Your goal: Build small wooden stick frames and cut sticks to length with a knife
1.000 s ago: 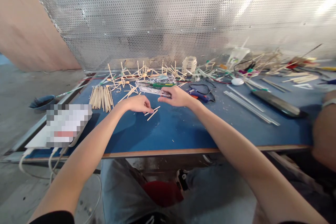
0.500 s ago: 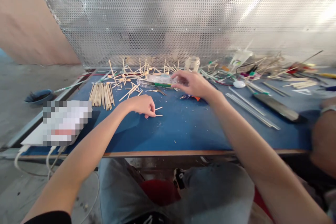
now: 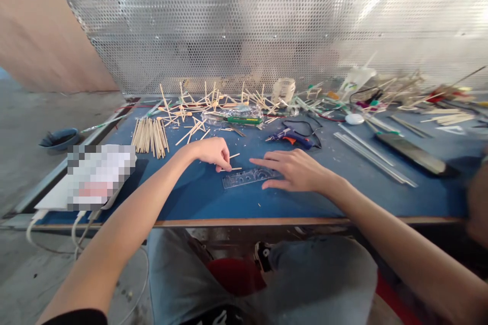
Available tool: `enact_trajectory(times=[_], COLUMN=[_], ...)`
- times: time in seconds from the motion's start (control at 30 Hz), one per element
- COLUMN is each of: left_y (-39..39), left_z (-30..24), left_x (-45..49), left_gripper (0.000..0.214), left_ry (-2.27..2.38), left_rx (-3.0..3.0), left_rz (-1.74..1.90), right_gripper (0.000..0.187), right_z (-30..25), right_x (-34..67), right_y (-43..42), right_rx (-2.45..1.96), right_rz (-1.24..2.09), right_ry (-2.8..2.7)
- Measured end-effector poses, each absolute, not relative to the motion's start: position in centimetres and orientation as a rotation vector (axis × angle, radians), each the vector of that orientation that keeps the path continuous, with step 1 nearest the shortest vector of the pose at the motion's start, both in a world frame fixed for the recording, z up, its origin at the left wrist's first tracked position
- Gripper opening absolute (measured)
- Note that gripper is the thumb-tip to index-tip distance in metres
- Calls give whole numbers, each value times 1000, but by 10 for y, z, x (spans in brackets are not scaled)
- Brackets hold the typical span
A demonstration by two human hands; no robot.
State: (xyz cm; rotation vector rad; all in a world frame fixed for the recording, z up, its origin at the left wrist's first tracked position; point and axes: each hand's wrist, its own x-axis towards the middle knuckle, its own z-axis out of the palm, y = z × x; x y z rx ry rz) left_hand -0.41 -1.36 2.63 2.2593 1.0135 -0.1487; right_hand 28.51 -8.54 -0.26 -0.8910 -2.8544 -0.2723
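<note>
Left hand (image 3: pixel 213 152) pinches sticks (image 3: pixel 232 161); right hand (image 3: pixel 295 168), fingers flat, presses the ruler (image 3: pixel 247 177) beside them. The clear ruler could skid, knocking the sticks askew.

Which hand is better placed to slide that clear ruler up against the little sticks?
Probably the right hand: it lies flat with fingers on the clear ruler. The left hand is pinched on the small sticks just above the ruler, so it looks occupied.
</note>
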Motion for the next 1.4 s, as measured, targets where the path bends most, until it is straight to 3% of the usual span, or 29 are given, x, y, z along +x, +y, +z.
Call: enact_trajectory(times=[0.2, 0.37, 0.73, 1.4], left_y=[-12, -12, -8, -9], left_z=[25, 24, 18, 20], left_x=[-5, -5, -1, -1], left_gripper=[23, 21, 25, 23], left_ry=[1009, 981, 962, 932], left_rx=[2246, 2258, 2234, 2215], left_rz=[-151, -127, -124, -137], right_gripper=[48, 52, 38, 38], right_z=[-9, -17, -22, -21], right_x=[278, 280, 278, 278], right_y=[-75, -78, -75, -75], right_rx=[-766, -732, -712, -740], right_rz=[-236, -321, -68, 49], right_ry=[-2903, -2927, -2817, -2789])
